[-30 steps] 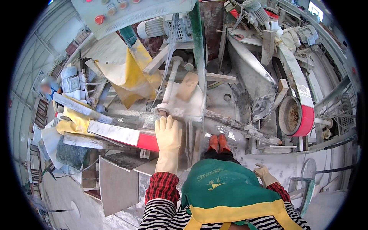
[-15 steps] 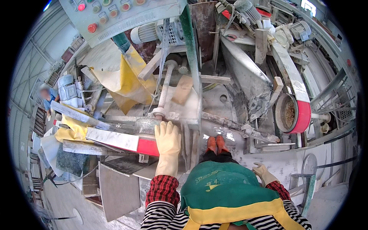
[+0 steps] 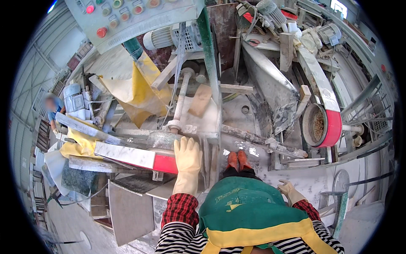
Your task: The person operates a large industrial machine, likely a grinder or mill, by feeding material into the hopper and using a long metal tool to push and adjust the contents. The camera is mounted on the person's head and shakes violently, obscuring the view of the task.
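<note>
Red belt (image 3: 165,164), left hand (image 3: 188,160) at edge

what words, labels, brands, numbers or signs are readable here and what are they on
No text is clear enough to quote.
Green apron: outlined lettering above a yellow emblem, too small and creased to read.
Control panel: any marks around the buttons are too small to read.

Pale floor (image 3: 270,181): orange boots (image 3: 243,161). Machine bed (image 3: 208,122): brown board (image 3: 200,100), apparently flat.
</note>
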Demonstrator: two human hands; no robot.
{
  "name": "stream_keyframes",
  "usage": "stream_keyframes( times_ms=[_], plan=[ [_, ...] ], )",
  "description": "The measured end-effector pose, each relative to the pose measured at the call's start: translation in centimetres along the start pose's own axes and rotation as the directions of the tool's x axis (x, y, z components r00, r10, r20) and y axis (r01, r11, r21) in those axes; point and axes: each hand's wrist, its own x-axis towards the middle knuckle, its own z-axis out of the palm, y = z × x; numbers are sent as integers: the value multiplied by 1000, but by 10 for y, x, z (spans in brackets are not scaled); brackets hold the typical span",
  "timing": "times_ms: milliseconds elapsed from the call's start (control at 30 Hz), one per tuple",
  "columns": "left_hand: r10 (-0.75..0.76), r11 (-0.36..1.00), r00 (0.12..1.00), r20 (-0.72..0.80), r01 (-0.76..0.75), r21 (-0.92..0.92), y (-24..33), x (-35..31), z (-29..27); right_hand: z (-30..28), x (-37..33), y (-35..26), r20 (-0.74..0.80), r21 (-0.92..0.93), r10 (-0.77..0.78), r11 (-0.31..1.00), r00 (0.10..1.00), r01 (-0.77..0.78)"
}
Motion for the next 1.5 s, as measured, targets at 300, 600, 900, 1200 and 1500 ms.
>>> stream_keyframes(
  times_ms=[300, 600, 900, 1200, 1500],
  plan=[
    [26, 999, 999, 37, -25, -23, 6, -2, 2, 0, 3, 2, 2, -54, 13, 998, 1000, -12],
    [108, 990, 994, -3, -107, -95, 9, -2, 1, 2, 8, 4, 14, 18, 36, 999, 999, -36],
    [-201, 969, 964, -176, 222, 111, -26, 8, -77, 2, 13, 9, 43, -25, 15, 1000, 999, -14],
    [-712, 687, 702, 21, 690, 226, -80, -31, -59, 18, 19, 3, 48, -104, -49, 993, 998, 54],
    [-655, 748, 753, 57, 657, -90, -114, -52, -24, 26, 24, -5, -147, -172, -253, 959, 956, 227]
  ],
)
